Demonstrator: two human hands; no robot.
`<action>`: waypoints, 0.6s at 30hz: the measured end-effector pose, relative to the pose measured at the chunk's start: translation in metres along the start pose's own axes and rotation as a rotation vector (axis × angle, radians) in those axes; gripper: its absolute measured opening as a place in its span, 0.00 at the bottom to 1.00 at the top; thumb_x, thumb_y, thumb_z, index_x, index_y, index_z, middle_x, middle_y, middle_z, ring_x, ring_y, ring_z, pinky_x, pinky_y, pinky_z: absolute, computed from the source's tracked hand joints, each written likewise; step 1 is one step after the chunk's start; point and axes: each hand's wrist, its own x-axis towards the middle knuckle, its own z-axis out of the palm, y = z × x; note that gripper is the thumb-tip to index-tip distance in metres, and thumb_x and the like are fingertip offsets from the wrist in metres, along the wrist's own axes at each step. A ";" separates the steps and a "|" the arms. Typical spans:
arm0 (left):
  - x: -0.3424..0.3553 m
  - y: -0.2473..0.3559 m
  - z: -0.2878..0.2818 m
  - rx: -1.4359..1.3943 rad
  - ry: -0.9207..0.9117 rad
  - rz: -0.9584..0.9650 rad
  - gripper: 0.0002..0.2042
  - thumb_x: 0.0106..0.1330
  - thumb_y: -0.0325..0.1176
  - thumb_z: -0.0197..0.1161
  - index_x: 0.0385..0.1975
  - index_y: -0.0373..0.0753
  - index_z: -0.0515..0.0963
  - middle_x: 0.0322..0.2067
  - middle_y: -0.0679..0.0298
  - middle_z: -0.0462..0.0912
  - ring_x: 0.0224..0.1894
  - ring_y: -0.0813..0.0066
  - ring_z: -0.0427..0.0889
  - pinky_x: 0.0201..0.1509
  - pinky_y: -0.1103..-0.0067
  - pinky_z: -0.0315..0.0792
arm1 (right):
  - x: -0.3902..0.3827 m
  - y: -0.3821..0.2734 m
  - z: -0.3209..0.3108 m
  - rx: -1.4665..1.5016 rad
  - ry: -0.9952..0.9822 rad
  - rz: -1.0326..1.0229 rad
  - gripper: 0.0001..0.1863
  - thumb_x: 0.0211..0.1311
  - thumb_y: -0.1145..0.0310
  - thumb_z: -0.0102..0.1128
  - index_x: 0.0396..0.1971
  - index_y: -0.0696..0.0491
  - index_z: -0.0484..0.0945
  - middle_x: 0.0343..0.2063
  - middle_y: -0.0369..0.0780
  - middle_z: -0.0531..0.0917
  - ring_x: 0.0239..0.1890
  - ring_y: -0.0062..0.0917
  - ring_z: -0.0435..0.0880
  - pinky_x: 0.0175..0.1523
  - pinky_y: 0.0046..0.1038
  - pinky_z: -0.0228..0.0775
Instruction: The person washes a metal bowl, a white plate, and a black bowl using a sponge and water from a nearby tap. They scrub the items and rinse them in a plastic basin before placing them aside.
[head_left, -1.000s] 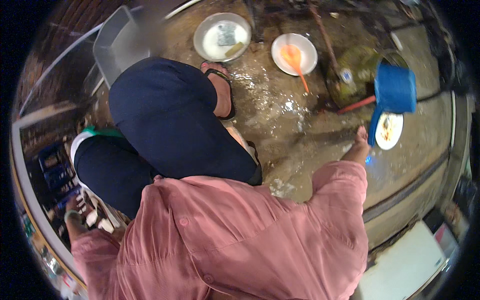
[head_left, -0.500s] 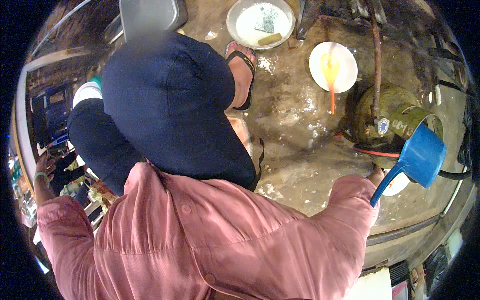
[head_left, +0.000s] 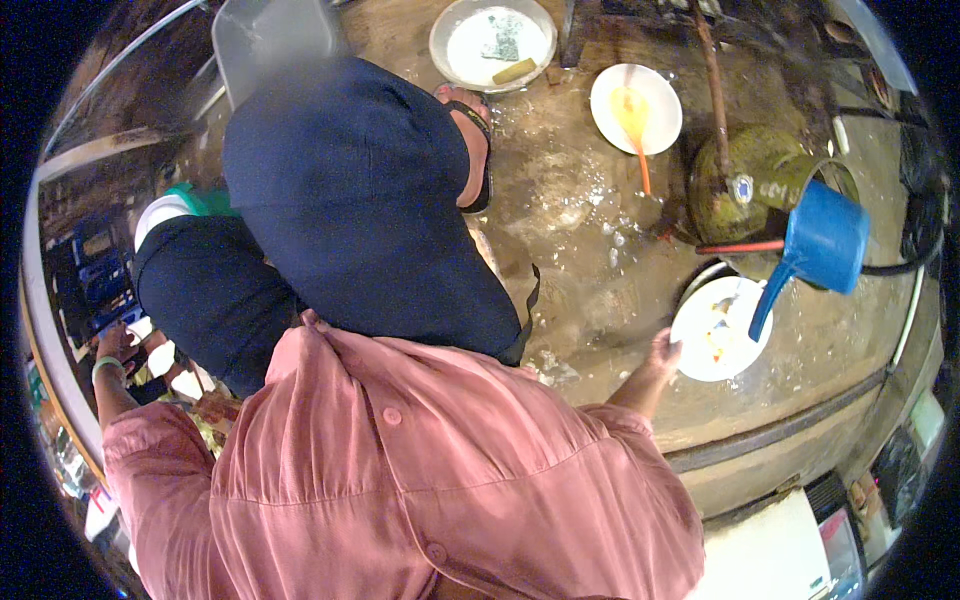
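Observation:
My right hand [head_left: 662, 352] grips the left rim of a white plate [head_left: 703, 341] with food scraps on it, beside the long handle of a blue dipper [head_left: 826, 240]. That dipper rests in the collar of a weathered green gas cylinder [head_left: 722, 205]. My left hand [head_left: 115, 346] is at the far left among small items too dim to name, its fingers apart. Higher up, a white bowl [head_left: 608, 115] holds an orange ladle [head_left: 644, 170], and a metal basin [head_left: 450, 45] holds whitish water, a green pad and a yellowish bar.
My bent legs [head_left: 350, 200] and sandalled foot [head_left: 468, 155] occupy the middle of the wet floor [head_left: 560, 260]. A grey tub [head_left: 265, 30] stands upper left, a dark hose [head_left: 900, 270] curves behind the cylinder, and a white panel [head_left: 760, 550] lies lower right.
My right hand now has the food-marked plate, which has moved out from under the dipper toward the left. My left hand has risen from lower among the items. The view has shifted.

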 end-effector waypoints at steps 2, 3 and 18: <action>0.020 -0.001 0.013 -0.090 -0.053 0.033 0.15 0.57 0.47 0.51 0.38 0.45 0.72 0.32 0.65 0.76 0.31 0.68 0.75 0.25 0.75 0.62 | -0.052 0.024 -0.021 -0.089 0.070 0.040 0.13 0.54 0.68 0.51 0.40 0.55 0.69 0.37 0.41 0.75 0.38 0.31 0.72 0.41 0.32 0.69; 0.030 0.002 0.021 -0.075 -0.075 0.057 0.15 0.56 0.47 0.52 0.38 0.46 0.71 0.30 0.66 0.76 0.31 0.68 0.74 0.28 0.74 0.63 | -0.076 0.027 -0.027 -0.092 0.136 0.142 0.15 0.56 0.66 0.49 0.43 0.54 0.66 0.40 0.41 0.73 0.38 0.32 0.72 0.40 0.33 0.69; 0.042 -0.056 0.089 -0.006 -0.177 0.030 0.18 0.54 0.52 0.52 0.41 0.51 0.67 0.31 0.72 0.74 0.28 0.76 0.71 0.27 0.74 0.58 | -0.084 0.015 -0.007 -0.718 0.030 0.173 0.25 0.48 0.77 0.54 0.50 0.54 0.61 0.45 0.41 0.71 0.47 0.34 0.71 0.50 0.36 0.65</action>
